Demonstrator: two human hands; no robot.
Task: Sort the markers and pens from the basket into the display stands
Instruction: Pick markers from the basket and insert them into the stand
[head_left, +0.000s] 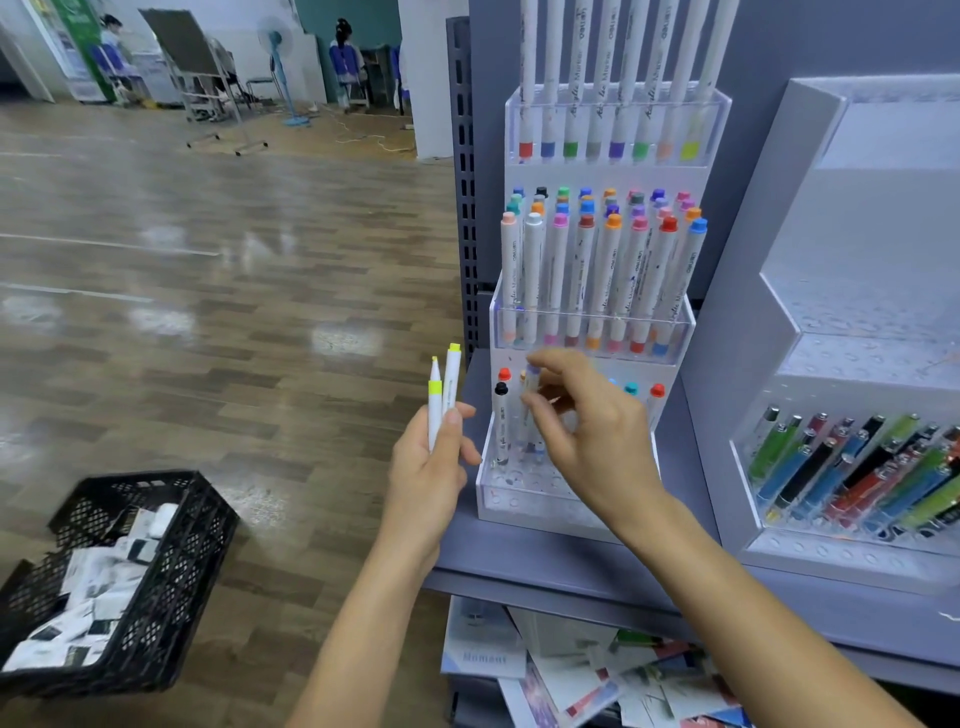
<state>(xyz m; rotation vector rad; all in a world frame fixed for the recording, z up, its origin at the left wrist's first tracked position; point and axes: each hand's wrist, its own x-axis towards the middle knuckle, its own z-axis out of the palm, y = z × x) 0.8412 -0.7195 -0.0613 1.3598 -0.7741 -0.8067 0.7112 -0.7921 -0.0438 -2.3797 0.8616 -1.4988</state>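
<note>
White markers (442, 400) carry yellow-green caps; the basket (156, 597) is black lattice, the shelf (545, 561) grey-blue, the stand (524, 499) clear, the floor (208, 291) brown herringbone wood.

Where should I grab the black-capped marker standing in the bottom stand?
Pinch the black-capped marker on its barrel just under the cap, coming from above and the left. It stands upright with its foot sunk in the stand, and other markers crowd its right.
</note>
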